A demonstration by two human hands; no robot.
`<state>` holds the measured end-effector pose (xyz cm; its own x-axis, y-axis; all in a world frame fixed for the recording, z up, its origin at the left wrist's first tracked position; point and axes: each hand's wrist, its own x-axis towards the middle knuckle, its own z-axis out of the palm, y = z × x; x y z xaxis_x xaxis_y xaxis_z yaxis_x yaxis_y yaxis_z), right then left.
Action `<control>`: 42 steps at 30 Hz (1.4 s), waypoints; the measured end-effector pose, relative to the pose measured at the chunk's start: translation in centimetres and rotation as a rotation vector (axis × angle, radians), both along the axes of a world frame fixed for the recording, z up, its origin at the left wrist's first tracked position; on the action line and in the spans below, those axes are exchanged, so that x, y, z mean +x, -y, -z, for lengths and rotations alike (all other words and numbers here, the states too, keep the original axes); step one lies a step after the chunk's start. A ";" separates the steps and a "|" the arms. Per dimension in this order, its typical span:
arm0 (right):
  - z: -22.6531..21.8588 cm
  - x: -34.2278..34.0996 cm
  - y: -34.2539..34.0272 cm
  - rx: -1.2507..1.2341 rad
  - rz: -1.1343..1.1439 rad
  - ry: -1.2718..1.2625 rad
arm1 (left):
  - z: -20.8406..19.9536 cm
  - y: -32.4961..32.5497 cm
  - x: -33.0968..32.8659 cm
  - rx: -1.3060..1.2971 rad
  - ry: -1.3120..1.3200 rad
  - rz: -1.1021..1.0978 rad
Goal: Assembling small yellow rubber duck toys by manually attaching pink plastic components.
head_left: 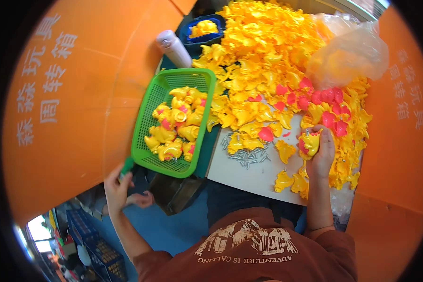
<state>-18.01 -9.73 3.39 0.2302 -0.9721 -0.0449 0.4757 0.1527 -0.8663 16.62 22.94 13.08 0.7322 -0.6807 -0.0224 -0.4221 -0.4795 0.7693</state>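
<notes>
My right hand grips a yellow and pink plastic toy piece over the right part of the white board. A small silver pin sticks up from its top. On the far left, my left hand is closed on a green object beside the near left corner of the green basket. Its kind is hard to make out. Inside the basket lie several yellow and pink toy pieces. Silver metal pins are scattered on the board, with loose yellow shells nearby.
A big heap of yellow shells fills the back, with pink pieces and a clear plastic bag at its right. A lilac bottle stands behind the basket. Orange panels flank both sides. Another person's hand shows beside my left hand.
</notes>
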 end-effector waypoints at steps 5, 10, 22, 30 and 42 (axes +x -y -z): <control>-0.1 0.2 -0.5 -0.067 -0.031 -0.022 | -4.3 8.5 2.7 -0.328 0.291 0.039; 0.2 -1.3 -1.5 -0.035 -0.034 -0.016 | -4.5 14.2 5.2 -0.566 0.373 0.089; 0.3 -2.9 -0.9 0.037 0.005 0.071 | -3.4 19.7 6.1 -0.689 0.469 0.146; 0.3 -3.8 -0.3 0.036 0.038 0.040 | -1.7 7.0 5.8 0.620 -0.566 0.475; 0.2 -1.2 -1.1 0.088 0.019 -0.025 | 9.2 -26.9 20.6 -0.485 -0.314 -1.013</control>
<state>-19.24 -8.66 3.21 0.2090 -0.9685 -0.1355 0.4574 0.2193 -0.8618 37.27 49.80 3.91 0.9542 0.2253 -0.1969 0.2267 -0.1152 0.9671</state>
